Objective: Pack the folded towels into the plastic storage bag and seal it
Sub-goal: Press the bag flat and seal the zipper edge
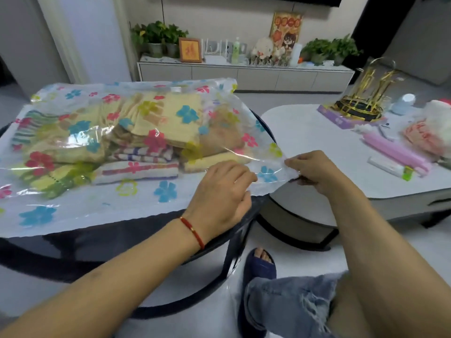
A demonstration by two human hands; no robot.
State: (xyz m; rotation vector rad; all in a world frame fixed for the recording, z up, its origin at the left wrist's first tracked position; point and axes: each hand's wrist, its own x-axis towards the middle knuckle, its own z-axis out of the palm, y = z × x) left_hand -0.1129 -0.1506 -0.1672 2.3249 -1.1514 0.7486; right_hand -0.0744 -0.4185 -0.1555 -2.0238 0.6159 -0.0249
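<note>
The plastic storage bag (102,203), clear with printed flowers in blue, pink and yellow-green, lies flat across a dark round desk (136,240) at the left of the scene. Inside it the folded towels (136,147) sit in stacks toward the far side: yellow ones on top, striped ones below, a green-striped one at the far left. The near part of the bag holds nothing and lies flat on the desk.

The bag's right-hand edge sticks out past the desk rim. The left hand (224,189), with a red cord on its wrist, has its grip curled over that edge, fingers pressing on the plastic. The right hand (314,170) pinches the bag's right corner between thumb and fingers, holding it just off the desk, so the film is stretched between the two hands.

To the right, apart from the dark desk, stands a white desk (317,142) carrying a gold ornament (363,98) on a purple box, a pink roll (395,152) and a red-and-white bundle (429,140). Far behind runs a low white cabinet (244,74) with potted plants and a framed picture. A foot in a dark slipper (261,267) rests on the floor below the hands.
</note>
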